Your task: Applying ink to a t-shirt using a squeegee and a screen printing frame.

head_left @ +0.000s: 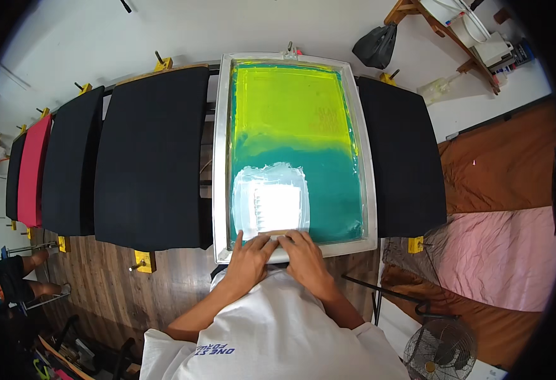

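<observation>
Black platens (150, 158) flank our screen-printing frame (222, 158), a gap at left; along its near edge, left hand (247, 258) and right hand (304, 256) grip a squeegee (270, 233).

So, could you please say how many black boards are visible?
4: a black board far left, one right of the red board, one just left of the frame, one right of it; another may hide beneath.
</observation>
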Motion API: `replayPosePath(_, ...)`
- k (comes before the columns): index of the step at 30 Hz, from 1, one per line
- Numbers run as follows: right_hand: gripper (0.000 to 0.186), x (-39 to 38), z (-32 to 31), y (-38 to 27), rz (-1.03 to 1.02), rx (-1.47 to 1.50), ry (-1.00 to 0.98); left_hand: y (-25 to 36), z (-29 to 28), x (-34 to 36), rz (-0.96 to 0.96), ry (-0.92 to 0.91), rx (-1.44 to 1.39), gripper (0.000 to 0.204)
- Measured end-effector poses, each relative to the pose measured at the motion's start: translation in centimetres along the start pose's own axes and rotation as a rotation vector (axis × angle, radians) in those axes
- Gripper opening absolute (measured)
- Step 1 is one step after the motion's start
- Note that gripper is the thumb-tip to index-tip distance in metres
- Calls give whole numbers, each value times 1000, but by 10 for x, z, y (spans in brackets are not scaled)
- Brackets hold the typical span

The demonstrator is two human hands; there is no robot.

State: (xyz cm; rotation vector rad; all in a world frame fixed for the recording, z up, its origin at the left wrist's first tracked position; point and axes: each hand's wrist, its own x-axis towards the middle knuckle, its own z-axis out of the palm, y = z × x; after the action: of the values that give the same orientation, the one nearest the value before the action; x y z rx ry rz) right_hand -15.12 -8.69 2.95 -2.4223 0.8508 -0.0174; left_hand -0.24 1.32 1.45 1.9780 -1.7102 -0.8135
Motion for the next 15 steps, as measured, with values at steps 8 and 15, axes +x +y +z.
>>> replayPosePath(8, 36, 97, -14, 32, -29, -144, 126, -25, -35, 91, 16, 205, 41, 49)
replayPosePath(15, 36, 82, 0, 28, -38, -117, 164, -30, -9, 77, 1, 192, 63, 54)
